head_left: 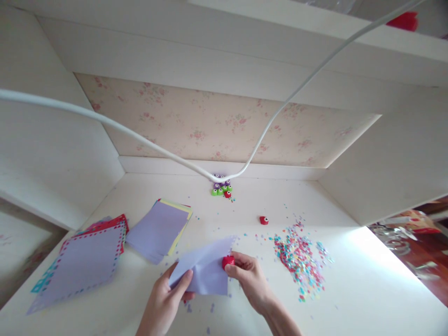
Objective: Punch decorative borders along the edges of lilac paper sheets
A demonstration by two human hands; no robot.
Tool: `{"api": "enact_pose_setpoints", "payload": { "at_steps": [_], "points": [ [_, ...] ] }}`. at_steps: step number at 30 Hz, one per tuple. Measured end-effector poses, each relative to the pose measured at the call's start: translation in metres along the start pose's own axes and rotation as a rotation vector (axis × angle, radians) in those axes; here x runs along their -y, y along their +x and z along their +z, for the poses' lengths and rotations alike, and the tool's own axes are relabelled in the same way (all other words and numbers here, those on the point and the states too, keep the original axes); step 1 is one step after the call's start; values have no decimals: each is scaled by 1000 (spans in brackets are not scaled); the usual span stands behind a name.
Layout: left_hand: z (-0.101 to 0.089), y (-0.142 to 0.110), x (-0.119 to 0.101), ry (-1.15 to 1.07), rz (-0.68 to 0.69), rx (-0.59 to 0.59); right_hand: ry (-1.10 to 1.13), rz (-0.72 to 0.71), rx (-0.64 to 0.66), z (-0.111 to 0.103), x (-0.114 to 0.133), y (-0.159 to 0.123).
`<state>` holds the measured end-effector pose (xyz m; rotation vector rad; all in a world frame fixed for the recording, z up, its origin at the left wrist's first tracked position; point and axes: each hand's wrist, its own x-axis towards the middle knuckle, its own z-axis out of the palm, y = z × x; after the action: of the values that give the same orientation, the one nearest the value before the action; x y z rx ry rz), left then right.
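Observation:
My left hand (167, 295) is closed on the left end of a lilac sheet of paper (210, 273), thumb on top and fingers beneath. The sheet is lifted and slightly bent, with small notches at its upper right corner. In my right hand (250, 275) is a small red craft punch (228, 262), pinched between thumb and fingers at the sheet's right edge. Another red punch (263, 220) lies farther back on the table. Purple, green and red punches (221, 185) with eye-like dots are grouped near the back wall.
A stack of plain lilac and yellow sheets (159, 228) lies left of centre. Beyond it are sheets with punched borders (84, 256). To the right spreads a heap of colourful paper confetti (299, 256). A white cable (168, 151) hangs across the view. White side panels (392, 154) flank the table.

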<state>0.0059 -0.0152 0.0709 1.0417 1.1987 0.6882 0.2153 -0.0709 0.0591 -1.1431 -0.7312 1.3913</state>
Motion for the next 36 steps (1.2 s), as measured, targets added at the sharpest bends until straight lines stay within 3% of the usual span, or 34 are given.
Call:
{"api": "enact_pose_setpoints", "payload": {
  "at_steps": [6,10,16,26,36],
  "points": [
    [-2,0,2,18,14,6,32,55,77,-4,2,0],
    [0,-1,1,16,4,23,-5,118,3,-9,-6,0],
    [3,-4,-1,-16,-6,-2,-51,-5,-45,-8,-14,3],
    [0,-2,7,-7,-6,6,-54,-5,-50,-10,-11,2],
    [-2,-1,13,-8,4,21,-121,-39,-136,-2,-3,1]
  ]
}}
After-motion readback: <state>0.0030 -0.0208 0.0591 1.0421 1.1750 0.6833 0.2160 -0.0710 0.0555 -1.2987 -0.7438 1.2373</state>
